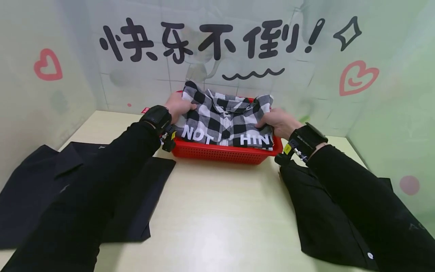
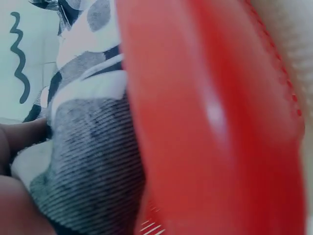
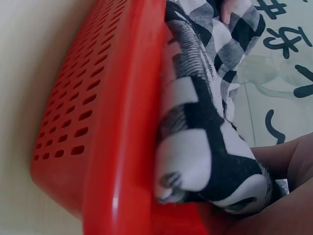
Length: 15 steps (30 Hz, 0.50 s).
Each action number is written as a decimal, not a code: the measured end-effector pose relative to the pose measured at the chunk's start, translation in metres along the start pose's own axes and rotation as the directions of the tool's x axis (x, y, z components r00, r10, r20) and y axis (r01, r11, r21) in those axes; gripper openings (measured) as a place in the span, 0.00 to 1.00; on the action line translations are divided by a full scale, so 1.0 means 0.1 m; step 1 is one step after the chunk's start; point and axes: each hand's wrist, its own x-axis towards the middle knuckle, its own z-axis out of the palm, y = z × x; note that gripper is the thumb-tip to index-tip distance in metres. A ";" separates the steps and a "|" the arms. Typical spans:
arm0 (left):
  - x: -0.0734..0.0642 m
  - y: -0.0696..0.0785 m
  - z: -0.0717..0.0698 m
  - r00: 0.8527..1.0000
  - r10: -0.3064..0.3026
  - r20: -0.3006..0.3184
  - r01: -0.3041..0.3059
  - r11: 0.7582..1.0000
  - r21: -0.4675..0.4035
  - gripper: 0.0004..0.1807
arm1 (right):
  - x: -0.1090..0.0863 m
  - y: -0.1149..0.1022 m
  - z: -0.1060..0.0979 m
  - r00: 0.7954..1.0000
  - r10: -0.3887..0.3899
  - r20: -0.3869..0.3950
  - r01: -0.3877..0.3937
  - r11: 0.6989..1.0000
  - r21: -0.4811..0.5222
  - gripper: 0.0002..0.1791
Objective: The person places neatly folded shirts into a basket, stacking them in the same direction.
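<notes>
A black, white and grey checked shirt (image 1: 225, 117) with white lettering lies folded in a red plastic basket (image 1: 217, 153), its collar toward the wall. My left hand (image 1: 179, 105) grips the shirt's left side, thumb on top of the cloth. At the opposite side, my right hand (image 1: 276, 121) pinches the shirt's edge beside the basket's right end. In the left wrist view the cloth (image 2: 93, 147) bulges along the blurred basket rim (image 2: 171, 122). The right wrist view has the folded shirt edge (image 3: 195, 142) between thumb and fingers, just inside the rim.
On the left of the pale table (image 1: 217, 211) a dark collared shirt (image 1: 37, 189) is spread, partly under my left sleeve. Another black garment (image 1: 326, 219) with a white button lies at right, below my right forearm. A wall printed with lettering (image 1: 214, 41) stands behind the basket.
</notes>
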 end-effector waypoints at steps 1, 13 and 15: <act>0.01 0.00 0.01 1.000 -0.012 0.007 0.012 1.000 0.009 0.25 | 0.02 0.01 0.01 1.000 0.006 -0.012 -0.006 1.000 -0.016 0.32; 0.27 0.04 0.01 0.987 -0.132 0.096 0.106 0.965 0.241 0.21 | 0.11 -0.03 0.03 0.997 0.060 -0.040 -0.065 0.988 -0.140 0.31; 0.45 0.00 0.01 0.988 -0.112 0.109 0.077 0.956 0.282 0.19 | 0.12 -0.04 0.04 0.997 0.062 -0.045 -0.068 0.986 -0.150 0.30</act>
